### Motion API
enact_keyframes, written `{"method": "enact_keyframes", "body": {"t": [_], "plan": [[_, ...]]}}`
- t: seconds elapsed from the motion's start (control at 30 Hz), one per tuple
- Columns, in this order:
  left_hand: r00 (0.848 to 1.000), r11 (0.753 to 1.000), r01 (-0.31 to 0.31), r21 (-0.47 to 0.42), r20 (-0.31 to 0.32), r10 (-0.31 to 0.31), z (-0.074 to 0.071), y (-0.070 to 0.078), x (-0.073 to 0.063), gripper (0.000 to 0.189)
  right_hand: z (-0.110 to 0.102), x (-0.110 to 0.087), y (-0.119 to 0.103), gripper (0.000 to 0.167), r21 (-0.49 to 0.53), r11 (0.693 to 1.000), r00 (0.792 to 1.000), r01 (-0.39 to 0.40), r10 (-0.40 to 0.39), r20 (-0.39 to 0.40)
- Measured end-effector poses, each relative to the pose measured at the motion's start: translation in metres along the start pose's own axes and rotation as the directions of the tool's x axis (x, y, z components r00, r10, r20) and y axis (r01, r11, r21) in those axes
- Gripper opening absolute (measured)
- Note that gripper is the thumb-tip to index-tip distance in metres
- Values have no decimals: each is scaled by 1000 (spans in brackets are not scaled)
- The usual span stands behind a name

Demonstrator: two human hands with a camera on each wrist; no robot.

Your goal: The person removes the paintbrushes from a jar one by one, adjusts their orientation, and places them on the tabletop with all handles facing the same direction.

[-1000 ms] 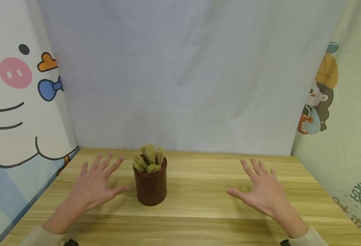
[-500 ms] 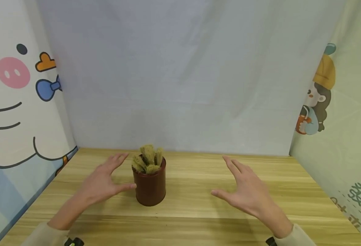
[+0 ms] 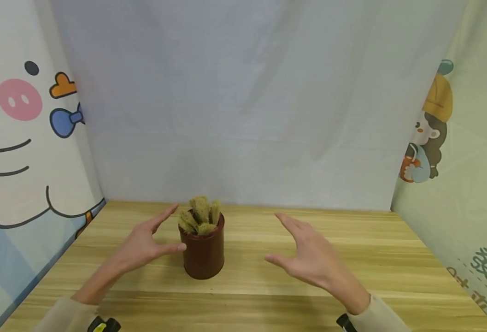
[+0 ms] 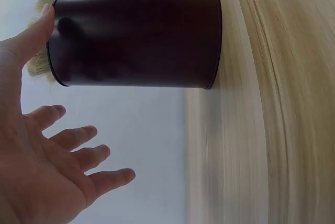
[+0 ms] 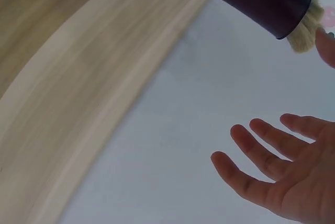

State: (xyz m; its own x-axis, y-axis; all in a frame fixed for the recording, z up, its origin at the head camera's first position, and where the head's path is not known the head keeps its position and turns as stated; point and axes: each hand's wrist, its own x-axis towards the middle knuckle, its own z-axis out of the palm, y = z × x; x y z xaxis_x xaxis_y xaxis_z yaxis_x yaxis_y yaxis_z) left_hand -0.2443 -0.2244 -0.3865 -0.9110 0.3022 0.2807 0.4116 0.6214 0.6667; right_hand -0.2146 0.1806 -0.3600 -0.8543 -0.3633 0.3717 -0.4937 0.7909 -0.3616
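A dark brown cylindrical holder [image 3: 203,256] stands upright on the wooden table, left of centre. Several tan bristly bundles [image 3: 202,211], like brush heads, stick out of its top. My left hand [image 3: 141,246] is at the holder's left side, thumb and fingers spread wide, with the thumb tip overlapping the holder near its rim. In the left wrist view the holder [image 4: 136,35] fills the top, and the left fingers [image 4: 78,137] are apart from it. My right hand [image 3: 313,253] hovers to the right of the holder, fingers extended, thumb apart, holding nothing.
The wooden table [image 3: 235,304] reaches back to a plain grey-white cloth [image 3: 243,101]. Printed curtains with cartoon figures hang at the left [image 3: 19,184] and right [image 3: 454,207]. Dark wrist straps [image 3: 104,324] show at the sleeves.
Both hands have moved inward. The left thumb has come up to the holder, and the right hand has moved left, closer to it. The holder has stayed in place.
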Motion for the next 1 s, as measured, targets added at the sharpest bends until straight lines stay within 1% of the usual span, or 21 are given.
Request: {"method": "enact_keyframes", "body": {"t": [0.13,0.23,0.33,0.4,0.5,0.6,0.73,0.9,1.0], "plan": [[998,989,-59,-135,26,63,3,-2,3,97,5,10,-15,86,113,993,999,32,-36,27],[993,969,-92,-230,47,105,4,-3,5,94,10,18,-26,76,186,980,997,68,-75,32],[991,950,-93,-297,65,118,4,-2,7,92,15,25,-36,66,229,969,994,96,-107,36],[991,940,-85,-330,73,115,5,-2,9,91,18,31,-42,61,252,961,991,116,-128,32],[991,932,-68,-355,83,104,6,-1,11,92,25,39,-51,53,294,944,987,147,-162,26],[991,928,-60,-369,89,100,8,-1,12,93,32,46,-56,46,328,928,982,175,-187,4],[991,925,-65,-374,83,103,10,-2,14,91,40,55,-63,38,372,906,978,203,-207,-30],[992,917,-74,-391,66,108,10,-3,16,88,47,66,-70,32,407,881,971,240,-225,-85],[992,910,-72,-408,70,109,10,-4,17,87,51,70,-72,30,422,873,970,245,-221,-106]]}}
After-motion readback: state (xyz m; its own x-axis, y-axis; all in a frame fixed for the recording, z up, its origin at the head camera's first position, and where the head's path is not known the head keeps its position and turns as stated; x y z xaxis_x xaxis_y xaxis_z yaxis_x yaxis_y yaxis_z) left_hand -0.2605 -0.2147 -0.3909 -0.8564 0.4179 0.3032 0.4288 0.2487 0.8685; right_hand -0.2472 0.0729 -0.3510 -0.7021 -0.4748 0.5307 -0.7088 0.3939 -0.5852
